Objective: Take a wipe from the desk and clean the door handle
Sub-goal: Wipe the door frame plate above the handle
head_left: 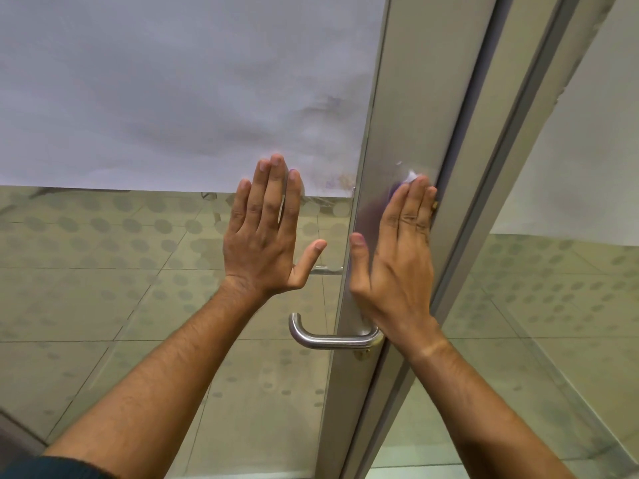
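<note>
A brushed steel lever door handle (330, 338) sticks out to the left from the metal door frame (401, 115). My left hand (268, 233) lies flat on the glass door pane, fingers up and apart, holding nothing. My right hand (396, 254) presses flat against the metal frame above the handle. A small bit of white wipe (411, 175) shows past its fingertips, pinned under the hand against the frame. The rest of the wipe is hidden by the hand.
The glass pane (155, 271) has a frosted upper band and a dotted pattern lower down; tiled floor shows through it. A second glass panel (553, 305) stands to the right of the frame.
</note>
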